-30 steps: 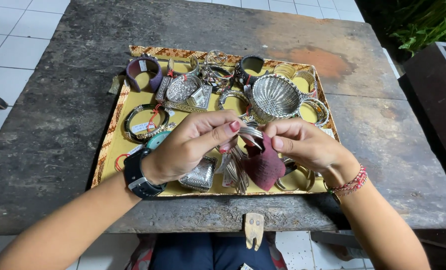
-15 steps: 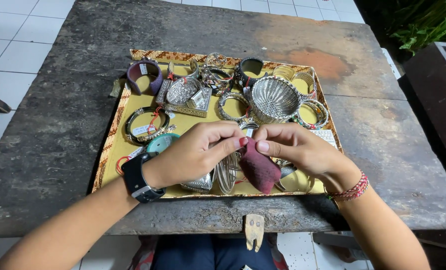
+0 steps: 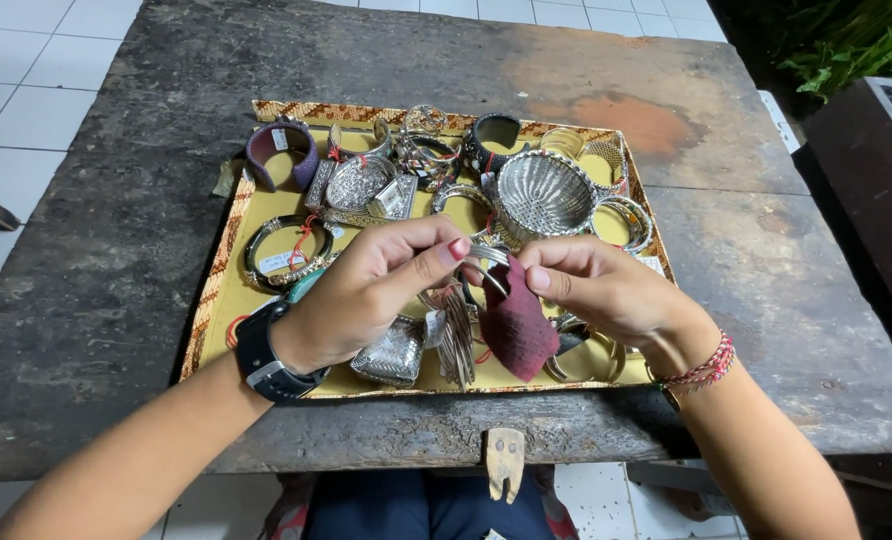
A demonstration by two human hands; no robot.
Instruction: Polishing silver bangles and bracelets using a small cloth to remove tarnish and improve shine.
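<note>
My left hand pinches a thin silver bangle above a yellow tray full of silver jewellery. My right hand grips a dark red cloth and presses it against the same bangle. A black watch sits on my left wrist, and a red braided band on my right wrist. Below the hands lie a stack of thin silver bangles and a wide silver cuff.
The tray rests on a worn dark wooden table. On it stand a silver filigree bowl, a purple cuff, a black cuff and several bracelets. White floor tiles lie to the left; a dark cabinet stands at the right.
Both hands have lifted slightly with the bangle and cloth; the right hand has shifted the cloth along the bangle. The tray's contents have not moved.
</note>
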